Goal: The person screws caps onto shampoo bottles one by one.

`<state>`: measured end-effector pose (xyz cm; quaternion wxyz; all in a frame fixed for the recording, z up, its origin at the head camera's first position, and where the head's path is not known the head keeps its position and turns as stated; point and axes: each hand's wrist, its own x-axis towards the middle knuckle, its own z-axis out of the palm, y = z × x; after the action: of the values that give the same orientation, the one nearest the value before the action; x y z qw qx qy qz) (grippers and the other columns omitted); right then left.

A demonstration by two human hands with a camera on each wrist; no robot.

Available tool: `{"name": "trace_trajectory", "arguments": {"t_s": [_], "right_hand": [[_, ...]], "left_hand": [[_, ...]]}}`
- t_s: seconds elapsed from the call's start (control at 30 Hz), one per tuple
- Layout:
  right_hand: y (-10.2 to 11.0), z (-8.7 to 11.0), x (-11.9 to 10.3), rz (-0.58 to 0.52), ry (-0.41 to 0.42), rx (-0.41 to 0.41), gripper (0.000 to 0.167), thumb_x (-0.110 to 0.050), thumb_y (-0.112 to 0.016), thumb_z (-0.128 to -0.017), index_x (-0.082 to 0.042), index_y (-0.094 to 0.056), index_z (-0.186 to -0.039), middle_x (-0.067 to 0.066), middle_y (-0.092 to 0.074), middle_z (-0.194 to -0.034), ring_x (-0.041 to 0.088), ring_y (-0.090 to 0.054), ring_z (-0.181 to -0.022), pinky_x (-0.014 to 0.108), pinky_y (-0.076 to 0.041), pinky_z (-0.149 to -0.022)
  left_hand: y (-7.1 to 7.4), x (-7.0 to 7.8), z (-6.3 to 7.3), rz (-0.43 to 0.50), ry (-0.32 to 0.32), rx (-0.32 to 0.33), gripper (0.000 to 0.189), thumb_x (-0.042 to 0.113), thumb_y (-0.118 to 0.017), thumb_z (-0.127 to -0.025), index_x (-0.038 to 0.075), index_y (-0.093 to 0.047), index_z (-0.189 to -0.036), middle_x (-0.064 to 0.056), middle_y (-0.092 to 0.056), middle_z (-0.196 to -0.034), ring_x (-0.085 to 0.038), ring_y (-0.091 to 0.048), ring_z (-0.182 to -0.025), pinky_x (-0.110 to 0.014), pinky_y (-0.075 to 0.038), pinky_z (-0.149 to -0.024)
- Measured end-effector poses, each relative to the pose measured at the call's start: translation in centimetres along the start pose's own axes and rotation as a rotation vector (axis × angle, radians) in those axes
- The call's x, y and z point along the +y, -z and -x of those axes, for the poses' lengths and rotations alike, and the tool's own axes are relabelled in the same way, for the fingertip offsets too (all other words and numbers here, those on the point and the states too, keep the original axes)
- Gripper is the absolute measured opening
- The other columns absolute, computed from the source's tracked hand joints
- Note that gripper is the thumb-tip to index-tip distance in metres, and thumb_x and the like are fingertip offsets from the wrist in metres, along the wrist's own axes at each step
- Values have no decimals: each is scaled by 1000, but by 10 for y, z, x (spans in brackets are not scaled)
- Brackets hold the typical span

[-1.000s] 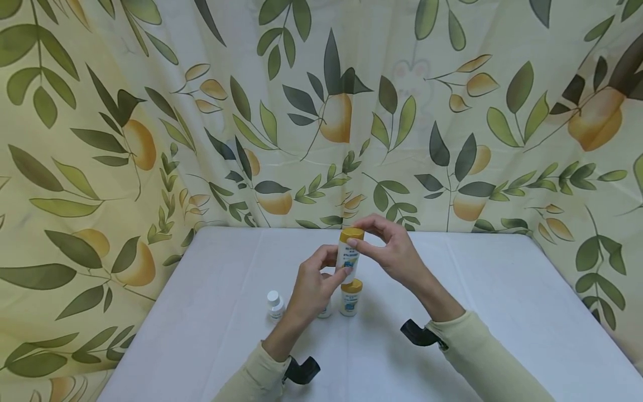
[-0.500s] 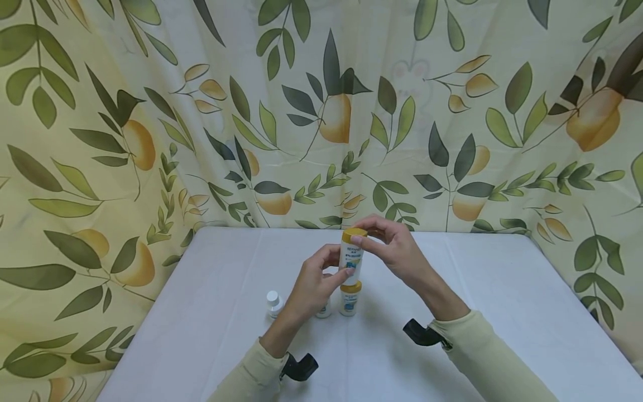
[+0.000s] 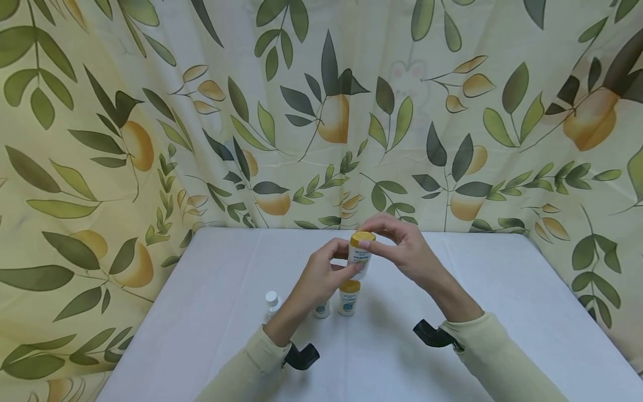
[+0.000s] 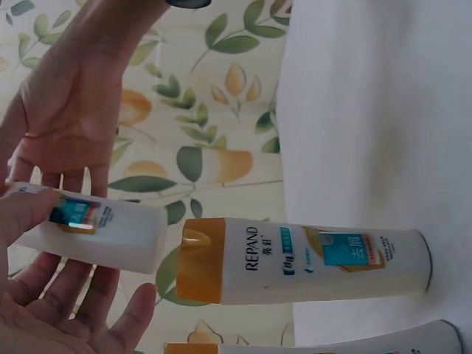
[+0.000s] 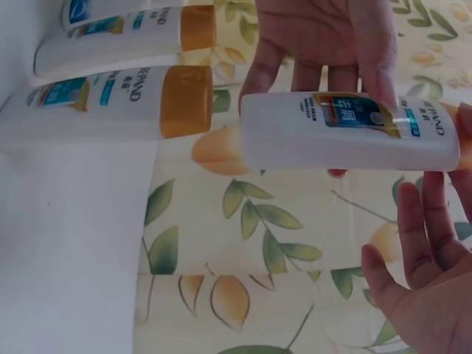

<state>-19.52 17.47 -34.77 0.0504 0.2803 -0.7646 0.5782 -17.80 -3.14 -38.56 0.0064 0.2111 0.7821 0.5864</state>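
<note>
My left hand (image 3: pixel 325 273) grips the white body of a shampoo bottle (image 3: pixel 359 254), thumb across its label. On the bottle's yellow-orange cap, my right hand (image 3: pixel 404 251) pinches with thumb and fingers. The bottle is held up off the table; its base shows apart from the cap of a matching shampoo bottle (image 4: pixel 324 262) in the left wrist view. That second bottle stands upright just below in the head view. Beside it, partly behind my left forearm, stands another such bottle (image 3: pixel 322 309). In the right wrist view the held bottle's cap is mostly cut off by the frame edge.
A white-capped bottle (image 3: pixel 272 302) stands further left, partly covered by my left forearm. A white cloth covers the table (image 3: pixel 402 357). Behind it hangs a curtain (image 3: pixel 311 184) with leaf and fruit print. Each sleeve carries a black wrist mount (image 3: pixel 301 356).
Both hands have shifted right with the held bottle, which has come away from above the standing one. The standing bottles have stayed in place.
</note>
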Motion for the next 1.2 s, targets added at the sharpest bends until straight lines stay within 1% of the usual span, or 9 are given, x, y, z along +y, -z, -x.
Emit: {"name": "trace_trajectory", "arguments": {"t_s": [0.13, 0.33, 0.47, 0.6, 0.87, 1.07, 1.13, 1.2], "right_hand": [[4, 2, 2, 29, 12, -7, 17, -9, -75, -92, -14, -72, -108, 4, -63, -114, 21, -54, -122, 62, -31, -115], [9, 5, 6, 68, 28, -11, 19, -9, -76, -91, -16, -73, -109, 3, -63, -114, 20, -54, -120, 63, -32, -114], [11, 7, 10, 72, 31, -12, 19, -9, -76, -91, -16, -72, -108, 3, -63, -113, 20, -54, -120, 62, -33, -114], [13, 9, 13, 63, 28, -14, 19, -8, -76, -91, -15, -72, -108, 4, -62, -113, 21, -53, -119, 61, -33, -114], [16, 12, 21, 71, -5, -5, 18, -8, -76, -91, -13, -72, -108, 5, -62, -114, 20, -53, -120, 61, -34, -114], [19, 15, 27, 89, -45, -20, 16, -11, -76, -92, -13, -73, -108, 4, -61, -115, 18, -50, -120, 60, -36, -113], [21, 17, 30, 90, -60, -39, 17, -12, -75, -93, -13, -72, -109, 5, -60, -116, 18, -50, -122, 61, -35, -113], [22, 19, 34, 92, -72, -59, 17, -12, -74, -93, -13, -71, -110, 5, -61, -116, 18, -51, -121, 61, -36, -112]], "left_hand": [[0, 3, -5, -12, -2, -10, 36, 23, -77, -92, 17, -62, -124, 5, -65, -119, -13, -61, -112, -27, -57, -90], [-2, 7, -11, -16, 0, -24, 34, 26, -78, -91, 18, -64, -121, 7, -66, -115, -12, -61, -109, -27, -57, -89], [-4, 8, -15, -30, -5, -21, 32, 27, -79, -91, 19, -65, -118, 8, -66, -111, -11, -61, -107, -27, -57, -87], [-6, 7, -18, -37, -21, -32, 30, 24, -79, -91, 19, -66, -117, 8, -67, -110, -11, -61, -106, -28, -57, -86], [-10, 5, -23, -50, -33, -47, 30, 23, -80, -90, 18, -67, -117, 9, -67, -114, -15, -62, -107, -28, -56, -88], [-13, 3, -24, -51, -29, -62, 29, 23, -80, -89, 18, -68, -115, 9, -68, -113, -25, -66, -105, -27, -58, -79], [-15, 0, -25, -63, -22, -68, 28, 23, -80, -89, 18, -68, -114, 9, -68, -111, -23, -66, -103, -26, -58, -77], [-17, -3, -26, -76, -14, -74, 27, 22, -81, -89, 18, -68, -113, 10, -68, -110, -18, -66, -100, -25, -58, -75]]}}
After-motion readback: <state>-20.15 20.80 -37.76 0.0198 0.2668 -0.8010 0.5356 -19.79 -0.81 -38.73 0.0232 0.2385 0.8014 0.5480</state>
